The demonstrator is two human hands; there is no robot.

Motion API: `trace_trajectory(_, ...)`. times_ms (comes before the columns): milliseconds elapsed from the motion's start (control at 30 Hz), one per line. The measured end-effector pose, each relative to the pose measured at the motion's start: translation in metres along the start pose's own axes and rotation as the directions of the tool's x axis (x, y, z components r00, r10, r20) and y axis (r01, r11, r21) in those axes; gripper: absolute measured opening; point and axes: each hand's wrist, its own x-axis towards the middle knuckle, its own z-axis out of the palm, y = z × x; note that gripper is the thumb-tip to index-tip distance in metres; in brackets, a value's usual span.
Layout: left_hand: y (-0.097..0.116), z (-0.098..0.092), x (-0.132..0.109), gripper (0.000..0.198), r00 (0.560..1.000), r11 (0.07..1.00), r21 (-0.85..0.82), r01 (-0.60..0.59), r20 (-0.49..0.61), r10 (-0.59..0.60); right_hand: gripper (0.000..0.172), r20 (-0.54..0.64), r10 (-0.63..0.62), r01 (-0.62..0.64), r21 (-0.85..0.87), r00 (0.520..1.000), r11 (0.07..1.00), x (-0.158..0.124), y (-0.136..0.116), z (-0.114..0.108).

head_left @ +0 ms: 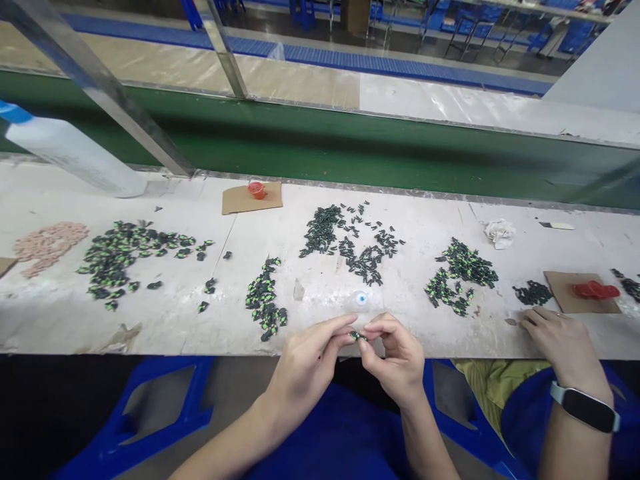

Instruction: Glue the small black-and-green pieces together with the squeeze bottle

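My left hand (pixel 310 353) and my right hand (pixel 397 360) meet at the table's front edge. Between their fingertips is a small dark piece with bright green marks (pixel 357 336), pinched from both sides. Just beyond the fingers lies what looks like a clear bottle with a white and blue tip (pixel 360 299). Left of my hands is a heap of similar dark-and-green pieces (pixel 267 300). Farther back, small plain dark pieces (pixel 323 230) lie in a dense pile and a loose scatter.
At far left are a large dark-and-green heap (pixel 115 257), pale pink pieces (pixel 50 245) and a tilted white bottle (pixel 75 153). A red cup (pixel 257 191) sits on cardboard. Rightward are another green heap (pixel 470 263), crumpled tissue (pixel 500 233) and a co-worker's hand (pixel 555 337).
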Motion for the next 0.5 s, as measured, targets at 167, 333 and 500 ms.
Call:
trace_trajectory(167, 0.004, -0.002, 0.0, 0.029, 0.988, 0.984, 0.079, -0.157, 0.008, 0.157, 0.02, -0.041, -0.023, 0.024, 0.033, 0.999, 0.999, -0.004, 0.006, 0.004)
trace_trajectory(333, 0.004, 0.0, 0.001, 0.032, 0.977, 0.972, 0.103, -0.213, 0.026, 0.212, 0.024, -0.039, -0.027, 0.029, 0.062, 0.999, 0.998, -0.005, 0.009, 0.001)
trace_trajectory(500, 0.006, 0.002, 0.002, 0.041, 0.956, 0.95, 0.109, -0.293, 0.006, 0.295, 0.022, 0.005, -0.025, 0.025, 0.015, 1.0, 1.0, -0.006, 0.007, -0.007)
